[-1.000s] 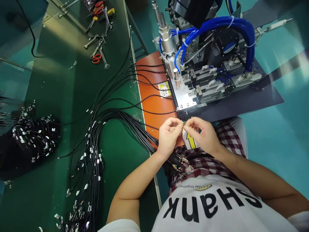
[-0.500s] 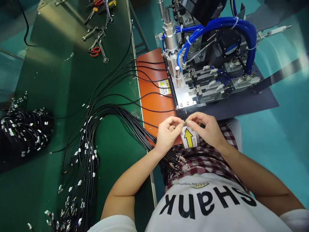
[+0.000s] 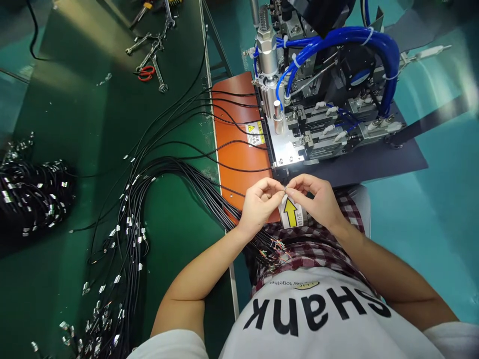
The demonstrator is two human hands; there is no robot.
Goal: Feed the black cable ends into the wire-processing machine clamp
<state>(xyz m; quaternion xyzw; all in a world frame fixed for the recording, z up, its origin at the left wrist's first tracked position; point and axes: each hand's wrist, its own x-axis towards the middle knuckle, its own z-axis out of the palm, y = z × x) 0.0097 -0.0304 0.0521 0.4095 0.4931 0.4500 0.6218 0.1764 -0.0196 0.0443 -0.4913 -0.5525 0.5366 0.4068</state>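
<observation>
My left hand and my right hand meet fingertip to fingertip at the front edge of the machine. Each pinches thumb against forefinger on the thin wires at a cable's end, mostly hidden by the fingers. Under my left forearm runs a bundle of black cables, whose stripped coloured wire ends lie over my lap. Just below the fingertips is a white label with a yellow arrow. Several single black cables cross the orange plate into the machine's edge.
On the green table lie the cables' far ends with metal connectors. A coiled heap of cables sits at the left. Wrenches and red-handled scissors lie farther back. Blue hoses arch above the machine.
The view has shifted slightly. Both hands stay pinched together in the same place; the yellow-green wire bits seen between the fingertips before are now less visible.
</observation>
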